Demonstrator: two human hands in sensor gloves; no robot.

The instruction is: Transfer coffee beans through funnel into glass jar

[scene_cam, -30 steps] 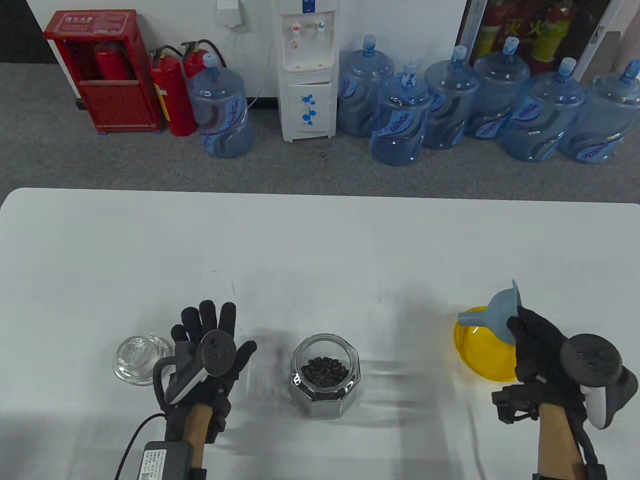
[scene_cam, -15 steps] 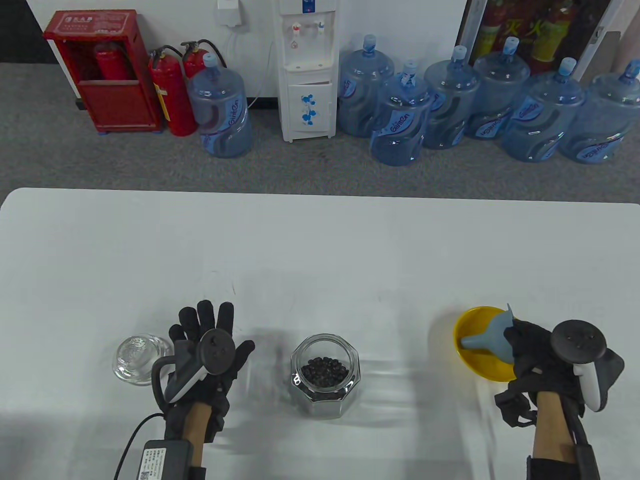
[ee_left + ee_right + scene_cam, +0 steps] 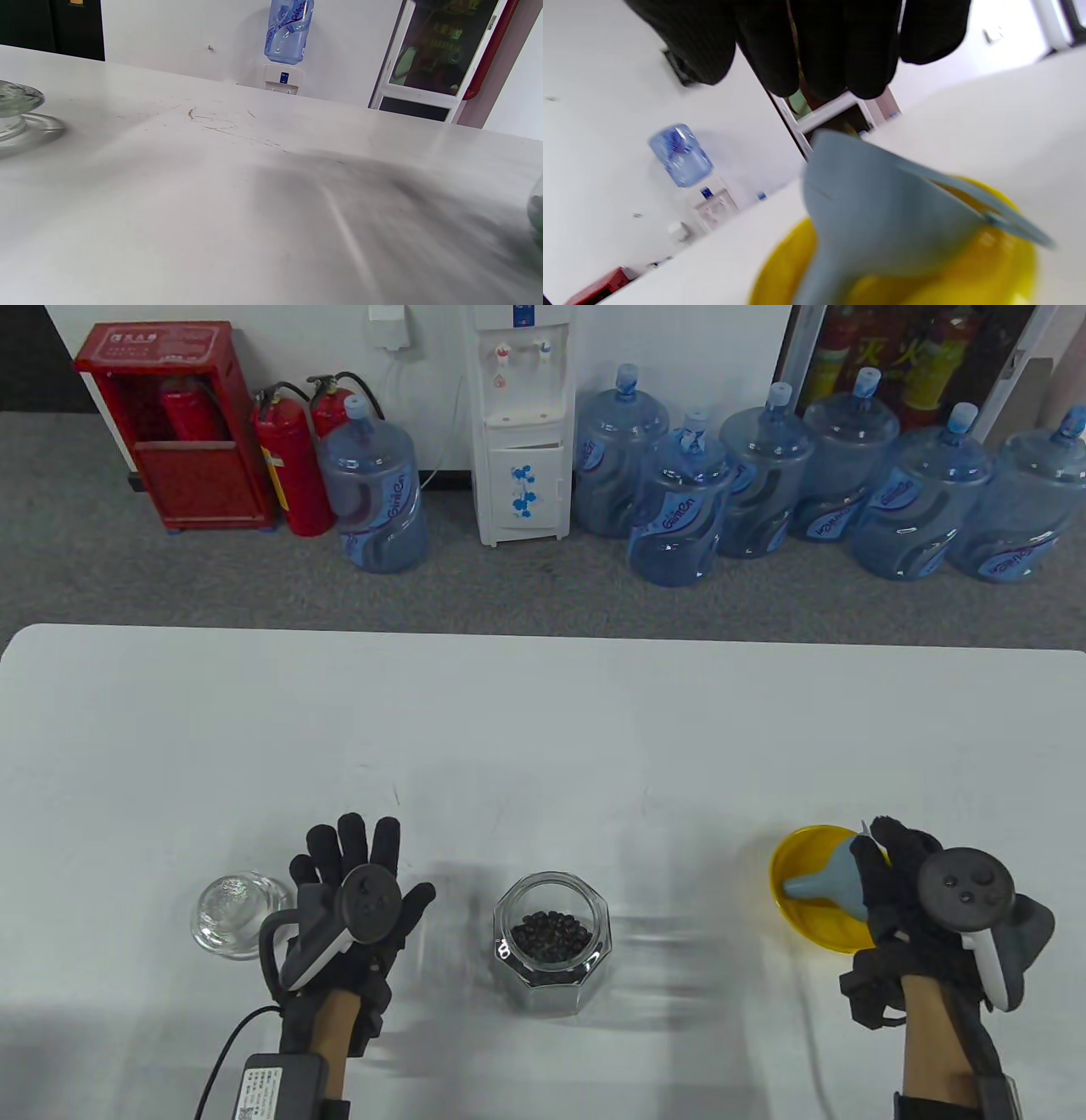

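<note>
A glass jar [image 3: 551, 942] with coffee beans [image 3: 550, 935] in its bottom stands open at the table's front centre. Its glass lid [image 3: 233, 914] lies to the left. My left hand [image 3: 356, 861] rests flat on the table between lid and jar, fingers spread, holding nothing. A blue-grey funnel [image 3: 821, 878] lies on its side in a yellow bowl [image 3: 802, 920] at the front right. My right hand [image 3: 899, 857] hovers over the funnel's wide end. In the right wrist view its fingers [image 3: 818, 51] hang above the funnel [image 3: 882, 220] with a gap between.
The white table [image 3: 543, 729] stretches back behind the objects. The lid [image 3: 17, 110] shows at the left edge of the left wrist view. Water bottles [image 3: 679, 509], a dispenser and fire extinguishers stand on the floor beyond the table's far edge.
My right hand lowered the funnel from above the yellow bowl down into it, and its fingers have come off the funnel. The left hand, jar and lid have not moved.
</note>
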